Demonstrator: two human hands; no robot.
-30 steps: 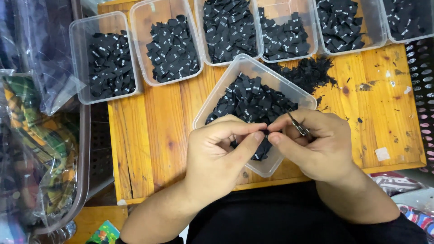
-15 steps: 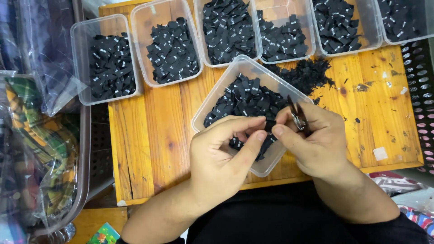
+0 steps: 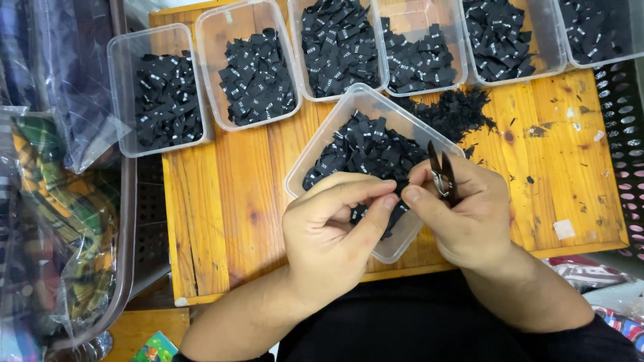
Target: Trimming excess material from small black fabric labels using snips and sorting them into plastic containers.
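A: Start at the fingertips. What are they doing?

B: The left hand [image 3: 329,231] has its thumb and forefinger pinched together, meeting the thumb of the right hand [image 3: 469,218] at the centre of the frame. Something small and black sits between them, probably one woven label, though it is too hidden to be sure.

A: And the right hand?

B: It is closed around a pair of small thread snips [image 3: 441,175], blades pointing up toward the top of the frame. A second ago the snips lay lower and flatter in the fist; now they have swung upright and clear of the pinch, so I judge no cut is being made at this instant.

A: Where is the stock?

B: Directly under both hands, in the clear plastic tub [image 3: 349,110] turned diamond-wise, filled with black labels [image 3: 365,151]. Both hands have drifted slightly lower in the frame over it.

A: Beyond that?

B: A loose heap of black offcuts [image 3: 453,110] on the wooden board [image 3: 228,201], a row of similar tubs [image 3: 164,94] across the top, and bagged checked cloth [image 3: 57,221] at the left edge.
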